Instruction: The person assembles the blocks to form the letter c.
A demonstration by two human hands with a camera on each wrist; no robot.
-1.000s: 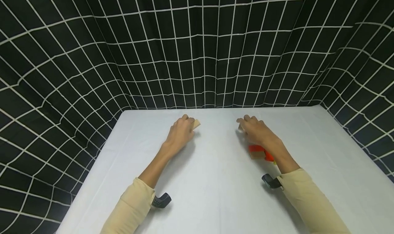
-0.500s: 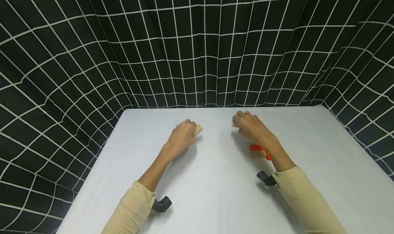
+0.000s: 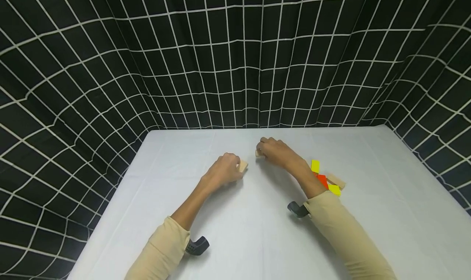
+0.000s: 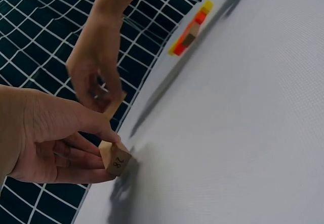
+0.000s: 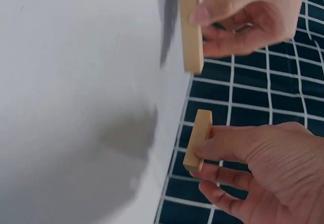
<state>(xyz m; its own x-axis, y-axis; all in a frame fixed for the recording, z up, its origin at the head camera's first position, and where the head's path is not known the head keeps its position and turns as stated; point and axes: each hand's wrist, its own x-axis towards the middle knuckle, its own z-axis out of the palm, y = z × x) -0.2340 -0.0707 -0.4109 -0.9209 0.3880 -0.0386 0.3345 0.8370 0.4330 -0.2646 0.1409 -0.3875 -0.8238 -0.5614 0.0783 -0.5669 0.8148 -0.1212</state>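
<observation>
My left hand (image 3: 223, 168) pinches a plain wooden block (image 4: 115, 158) between thumb and fingers. The number 28 is printed on the end of that block. In the head view my right hand (image 3: 277, 151) is a little farther back and to the right. It grips a second wooden block (image 5: 198, 140) by its long sides, thumb on one face. The right wrist view has both blocks close to each other with a gap between them, above the white tabletop. From the head, fingers cover most of each block.
On the white table (image 3: 243, 231), by the right forearm, lie a yellow block (image 3: 315, 166), a red block (image 3: 322, 181), another yellow block (image 3: 334, 189) and a plain wooden block (image 3: 336, 181). A black gridded curtain (image 3: 254, 59) hangs behind the table's far edge.
The right hand has moved left with its block, uncovering more of the blocks by the forearm. The left hand has come slightly right and nearer with its block. The hands are closer together.
</observation>
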